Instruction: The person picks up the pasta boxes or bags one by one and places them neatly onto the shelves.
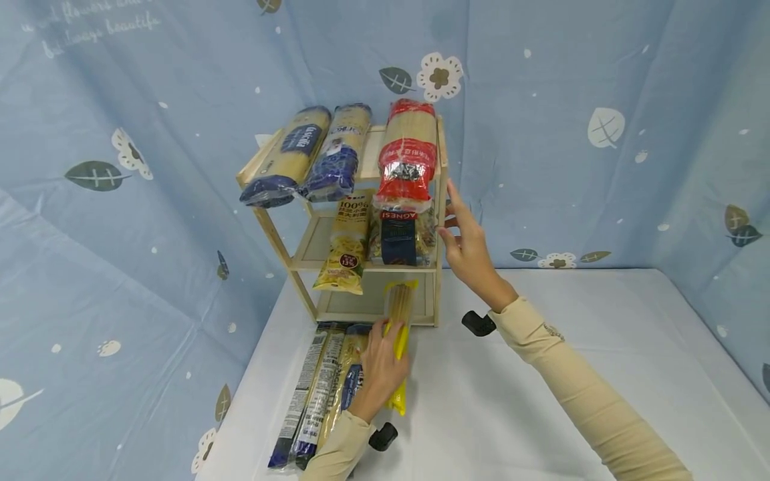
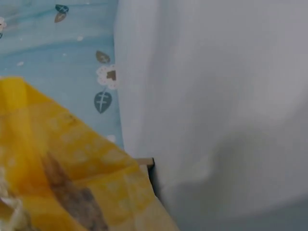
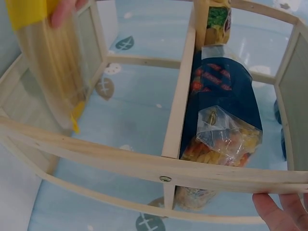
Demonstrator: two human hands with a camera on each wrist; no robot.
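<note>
We hold the yellow pasta packet (image 1: 400, 306) end-on at the lowest tier (image 1: 363, 304) of the wooden rack (image 1: 319, 238).
Our left hand (image 1: 381, 364) pinches it, long side running inward, apparently to suit the tier's depth. Our right hand (image 1: 472, 252), fingers spread and relaxed, touches the side post (image 1: 438, 294) without grasping anything, probably to steady the rack. Spaghetti packets (image 1: 315, 394) lie parallel on the table (image 1: 577, 381), perhaps for easy reach.

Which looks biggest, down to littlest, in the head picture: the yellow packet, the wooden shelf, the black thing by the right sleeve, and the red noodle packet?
1. wooden shelf
2. red noodle packet
3. yellow packet, partly covered by the left hand
4. black thing
That's how they look here.
</note>
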